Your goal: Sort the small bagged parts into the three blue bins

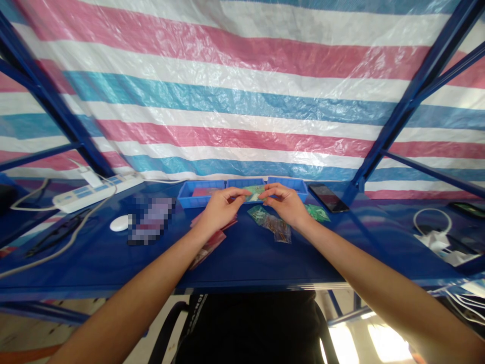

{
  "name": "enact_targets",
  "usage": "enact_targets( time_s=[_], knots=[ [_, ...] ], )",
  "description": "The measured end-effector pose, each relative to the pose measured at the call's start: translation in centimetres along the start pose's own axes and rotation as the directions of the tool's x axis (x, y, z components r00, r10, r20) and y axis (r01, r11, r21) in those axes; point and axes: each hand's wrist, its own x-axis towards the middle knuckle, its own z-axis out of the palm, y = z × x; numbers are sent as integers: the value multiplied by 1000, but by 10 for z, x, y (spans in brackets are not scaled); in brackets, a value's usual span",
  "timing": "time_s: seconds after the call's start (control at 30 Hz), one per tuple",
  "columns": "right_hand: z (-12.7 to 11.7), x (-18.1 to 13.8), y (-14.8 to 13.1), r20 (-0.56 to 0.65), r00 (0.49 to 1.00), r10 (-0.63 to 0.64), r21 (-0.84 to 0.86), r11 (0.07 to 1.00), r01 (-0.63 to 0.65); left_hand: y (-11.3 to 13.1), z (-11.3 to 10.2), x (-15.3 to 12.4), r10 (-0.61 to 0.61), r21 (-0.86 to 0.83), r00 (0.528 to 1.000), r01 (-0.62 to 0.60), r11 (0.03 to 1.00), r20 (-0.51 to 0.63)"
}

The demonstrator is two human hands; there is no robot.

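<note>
Between both hands a small green packet (pixel 254 193) with a pale patch is stretched above the blue table. My left hand (pixel 226 203) pinches its left edge, and my right hand (pixel 283 201) grips its right edge, both with thumb and fingers closed. Below the right hand lie another green packet (pixel 258 214) and a clear bag (pixel 279 228) with thin brownish pieces inside. More green packets (pixel 318 213) rest just right of that wrist. Reddish packets (pixel 209 247) lie under and beside my left forearm, partly hidden by it.
Three blue bins (pixel 197 201) stand in a row at the back, the left one holding something pink. A dark phone (pixel 329 197) lies right of them. To the left are a white power strip (pixel 99 192), a cable and a white round object (pixel 119 223); a charger (pixel 435 240) sits far right.
</note>
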Motion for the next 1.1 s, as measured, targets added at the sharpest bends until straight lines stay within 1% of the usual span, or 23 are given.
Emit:
enact_targets(
  time_s=[0.07,0.13,0.27,0.33,0.37,0.47,0.53,0.63,0.7,0.73,0.8,0.83,0.87,0.9,0.97,1.03,1.1],
  knots=[
    [1,-1,-2,47,999,-1,54,999,-2,5,3,-2,17,17,1000,-17,1000,13],
    [3,-3,-6,99,995,-6,98,995,-3,9,5,-5,24,23,998,-25,999,52],
    [7,-5,-14,163,987,-13,145,989,-11,8,5,-7,40,40,994,-45,998,104],
    [7,-5,-15,143,990,-8,121,993,-10,6,3,-5,59,39,992,-63,997,109],
    [7,-5,-16,114,993,-9,90,996,-1,4,2,-4,74,35,992,-78,996,103],
    [5,-4,-14,41,998,-44,-22,999,45,2,1,-1,92,13,994,-92,996,54],
    [4,-3,-12,51,997,-55,-37,998,57,3,3,0,38,-55,998,-35,998,56],
    [4,-2,-9,86,996,-13,6,1000,12,2,7,0,-39,-248,993,66,967,113],
    [1,1,-8,60,998,18,5,1000,-18,1,9,0,-51,-327,994,80,942,98],
    [-2,3,-8,24,999,28,-11,1000,-27,0,9,0,-47,-328,996,69,942,76],
    [-13,8,-7,-90,996,18,-75,997,-25,1,8,-2,-5,-240,999,15,971,42],
    [-21,11,-6,-160,987,-13,-137,990,-9,2,6,-3,40,-160,998,-32,987,46],
    [-30,14,-5,-219,973,-79,-225,974,28,5,5,-4,97,-69,993,-92,993,73],
    [-41,17,-4,-259,952,-166,-332,941,74,7,4,-6,158,20,980,-161,987,120],
    [-62,22,1,-280,910,-306,-506,853,131,11,3,-10,254,146,937,-293,945,239],
    [-79,25,6,-288,887,-362,-605,787,125,11,4,-13,283,226,897,-370,901,338],
    [-90,28,12,-305,877,-372,-637,764,103,9,6,-15,264,293,870,-404,867,417]
  ],
)
